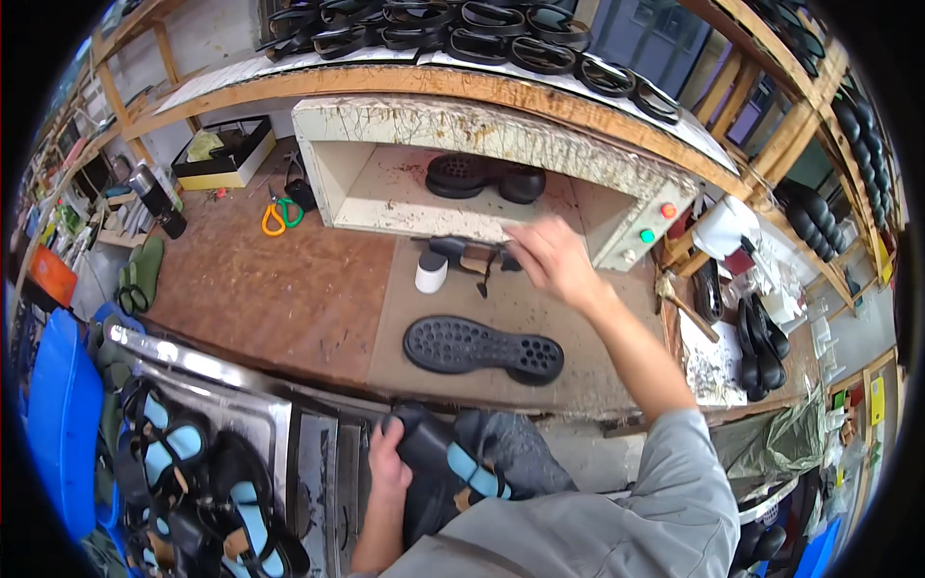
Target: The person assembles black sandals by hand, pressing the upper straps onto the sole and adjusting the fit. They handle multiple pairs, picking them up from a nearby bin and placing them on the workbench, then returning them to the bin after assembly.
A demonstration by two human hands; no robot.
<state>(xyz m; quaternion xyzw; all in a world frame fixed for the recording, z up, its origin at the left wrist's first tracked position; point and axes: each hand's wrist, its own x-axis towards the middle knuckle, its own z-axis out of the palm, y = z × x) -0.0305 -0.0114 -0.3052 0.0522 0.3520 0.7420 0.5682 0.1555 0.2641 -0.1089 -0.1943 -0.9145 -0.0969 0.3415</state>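
My left hand (388, 460) is closed round one end of a black shoe piece (424, 438) over my lap, with light blue patches (477, 472) along its side. In front of the white box's opening, my right hand (551, 255) is raised, its fingers drawn together and partly blurred; what they pinch, if anything, I cannot make out. Beside those fingers lie dark and tan pieces (472, 258), and a white jar with a dark lid (431, 274) stands left of them. Nearer me, a black shoe sole (482, 349) lies flat, its pitted face up.
The white box (332, 183) holds more black soles (482, 179); red and green buttons are on its right. Scissors (282, 214) lie on the bench's left. A hammer (689, 306) and black shoes (761, 347) lie right. Blue-patched sandals (246, 501) fill the lower left.
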